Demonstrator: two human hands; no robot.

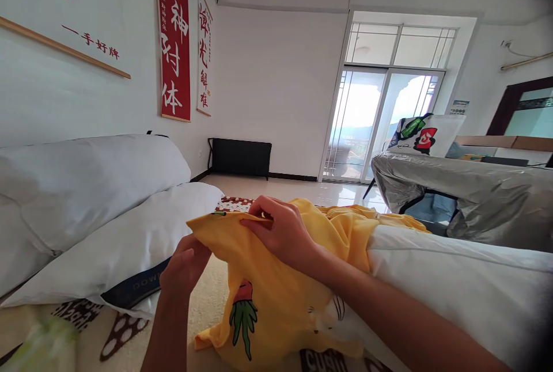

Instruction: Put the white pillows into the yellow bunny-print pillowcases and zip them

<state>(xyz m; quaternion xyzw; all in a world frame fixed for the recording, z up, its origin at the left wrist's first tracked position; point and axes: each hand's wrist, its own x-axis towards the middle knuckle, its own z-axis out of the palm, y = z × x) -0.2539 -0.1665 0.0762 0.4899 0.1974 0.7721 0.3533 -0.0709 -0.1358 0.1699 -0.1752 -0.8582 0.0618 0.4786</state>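
Note:
A yellow pillowcase (276,280) with a printed carrot hangs between my hands, in the middle of the head view. It lies against a white pillow (458,268) on the right; how far the pillow goes inside the cloth is hidden. My right hand (283,231) pinches the upper edge of the pillowcase between thumb and fingers. Lower and to the left, my left hand (185,265) grips the cloth near its left corner. Its fingertips are partly behind the fabric.
Two white pillows, an upper one (95,182) and a lower one (129,245), are stacked at the left. Beneath everything lies a patterned cream cover (207,303). A covered table (466,188) with a printed bag (421,133) stands at right. A black folded frame (241,157) leans by the far wall.

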